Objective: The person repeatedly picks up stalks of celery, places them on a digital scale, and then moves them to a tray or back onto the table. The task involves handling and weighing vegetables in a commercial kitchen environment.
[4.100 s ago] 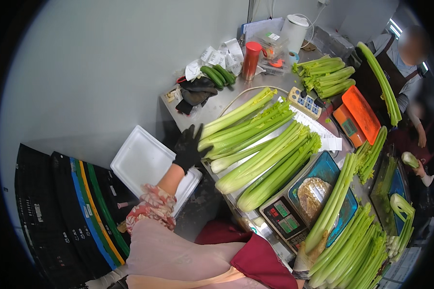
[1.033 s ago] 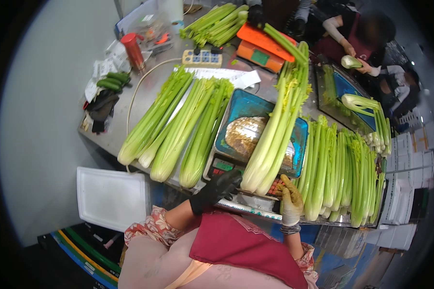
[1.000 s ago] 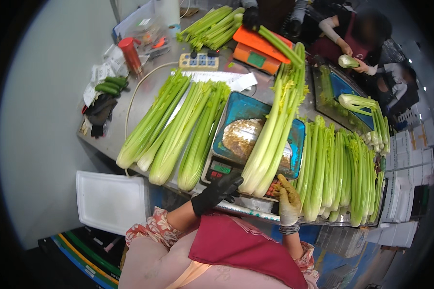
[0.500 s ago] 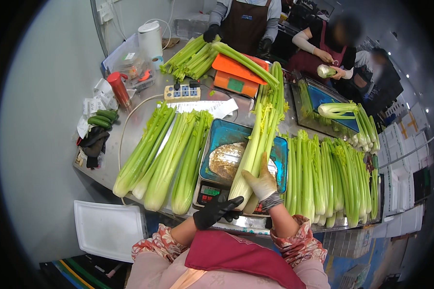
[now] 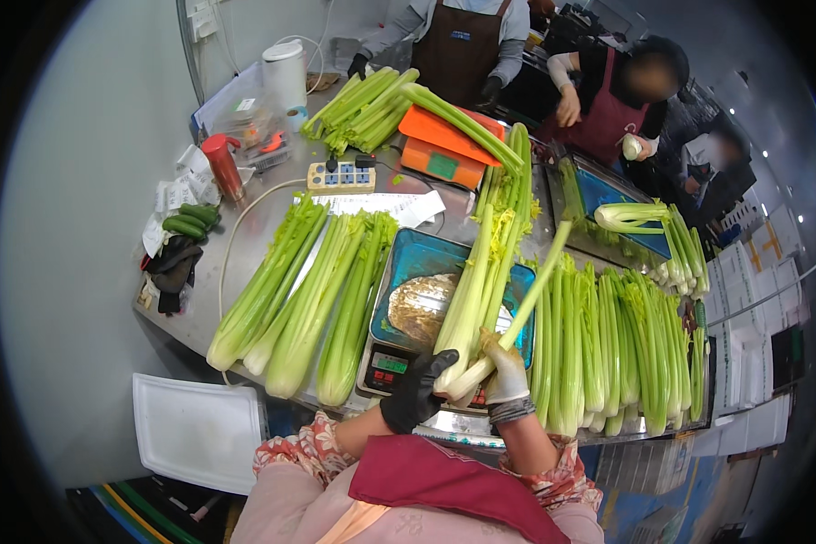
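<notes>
A celery bunch (image 5: 467, 308) lies slantwise over the blue tray (image 5: 411, 258) of a digital scale (image 5: 390, 365), its leafy end pointing away from me. My left hand (image 5: 417, 392), in a black glove, grips the pale root end. In a whitish glove, my right hand (image 5: 508, 370) is closed around a single celery stalk (image 5: 542, 286), which angles out to the right, apart from the bunch along its upper length. Whether its base is still joined to the bunch is hard to make out between my hands.
Several celery bunches (image 5: 295, 313) lie left of the scale, and a row of celery (image 5: 607, 344) lies right. Beyond are a power strip (image 5: 341, 177), an orange scale (image 5: 442, 163), a red cup (image 5: 222, 166) and cucumbers (image 5: 190, 220). Co-workers stand across the table.
My right hand has closed on one stalk and swung it rightward from the bunch. My left hand has shifted slightly right at the root end. A co-worker's hands have moved apart.
</notes>
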The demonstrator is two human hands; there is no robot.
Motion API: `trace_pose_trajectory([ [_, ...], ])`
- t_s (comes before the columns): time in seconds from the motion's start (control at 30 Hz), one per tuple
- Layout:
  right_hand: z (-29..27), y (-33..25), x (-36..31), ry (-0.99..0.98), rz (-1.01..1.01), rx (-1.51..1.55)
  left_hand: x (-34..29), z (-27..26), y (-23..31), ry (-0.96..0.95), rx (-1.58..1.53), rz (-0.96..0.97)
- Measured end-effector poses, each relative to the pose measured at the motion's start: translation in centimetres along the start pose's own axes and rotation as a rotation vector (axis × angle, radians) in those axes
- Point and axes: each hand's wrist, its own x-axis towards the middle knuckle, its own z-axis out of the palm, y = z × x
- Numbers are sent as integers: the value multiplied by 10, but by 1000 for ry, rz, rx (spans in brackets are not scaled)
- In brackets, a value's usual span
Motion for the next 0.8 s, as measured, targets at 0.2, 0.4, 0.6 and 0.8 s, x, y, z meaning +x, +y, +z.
trace_pose_trajectory([
  [0.2, 4, -8, -33, 103, -182, 39, 17, -7, 28, -15, -211, -162],
  [0.4, -10, -56, -64, 70, -221, -17, 20, -11, 19, 187, -758, -814],
  [0.6, 37, -51, -54, -222, 173, -269, 15, -15, 23, 183, -420, -594],
  [0.8, 110, 22, -9, -517, -53, -499, -43, -9, -19, 86, -550, -597],
])
